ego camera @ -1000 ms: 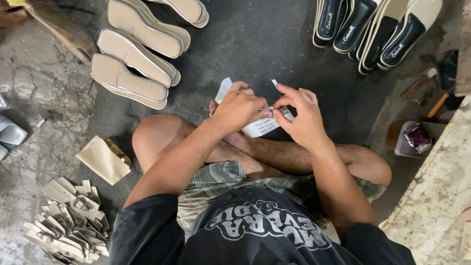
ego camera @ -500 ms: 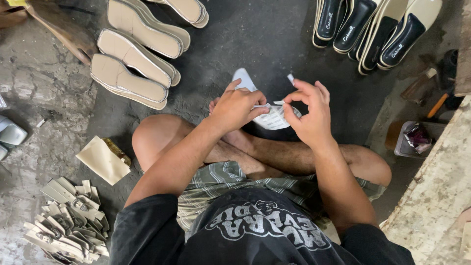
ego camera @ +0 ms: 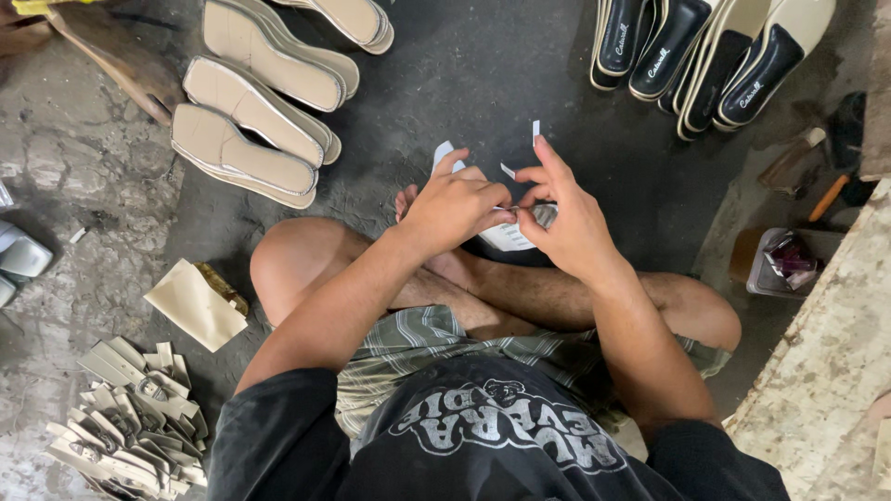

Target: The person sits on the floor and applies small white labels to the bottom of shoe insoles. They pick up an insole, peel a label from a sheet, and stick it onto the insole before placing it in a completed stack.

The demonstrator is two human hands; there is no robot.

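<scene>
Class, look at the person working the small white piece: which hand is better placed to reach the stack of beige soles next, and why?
Probably the left hand: the beige soles lie on the floor on its side, while the right hand is farther away. Both hands pinch the white piece.

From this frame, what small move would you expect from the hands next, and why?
Probably a short pull apart to finish peeling: the left hand and right hand pinch the white strap piece at one spot between fingertips, with small white tabs sticking up above the fingers. Hedged; the piece is mostly hidden.
</scene>
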